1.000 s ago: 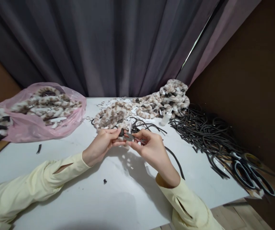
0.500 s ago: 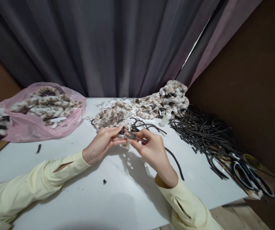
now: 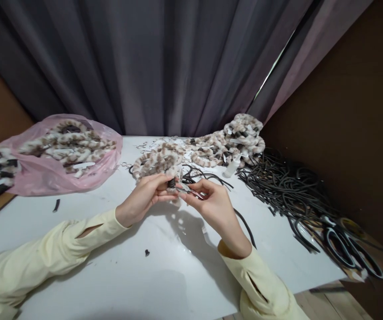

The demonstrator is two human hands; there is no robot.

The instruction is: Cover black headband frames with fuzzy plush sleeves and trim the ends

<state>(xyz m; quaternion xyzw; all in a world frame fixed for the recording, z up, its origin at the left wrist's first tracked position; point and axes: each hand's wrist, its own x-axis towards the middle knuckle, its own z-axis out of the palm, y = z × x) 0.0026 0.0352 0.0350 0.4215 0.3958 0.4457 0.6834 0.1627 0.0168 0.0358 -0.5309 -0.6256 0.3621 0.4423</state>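
Over the middle of the table, my left hand [image 3: 144, 195] is closed, with thumb and fingers around the dark banded part [image 3: 171, 183] of a fluffy cream-and-brown cord. My right hand [image 3: 213, 204] pinches a small flat grey piece [image 3: 183, 188] right beside that band; its exact kind is too small to tell. Just beyond my fingers lies a bundle of fluffy cord [image 3: 159, 158]. Thin black cords [image 3: 194, 172] stretch out behind my right hand, and one curves down past its wrist.
A pink plastic bag [image 3: 111, 166] of fluffy cords lies at left. More fluffy cords [image 3: 244, 129] are heaped at back right near a small clear bottle [image 3: 232, 166]. Black tubing [image 3: 288, 182] covers the right side, with scissors [image 3: 338, 246] at the edge. A black scrap [image 3: 147, 253] lies in front.
The flat piece in my right fingers has turned, from a broad dark face to a thinner, shinier look. My left hand keeps its hold on the band. The view has shifted slightly.
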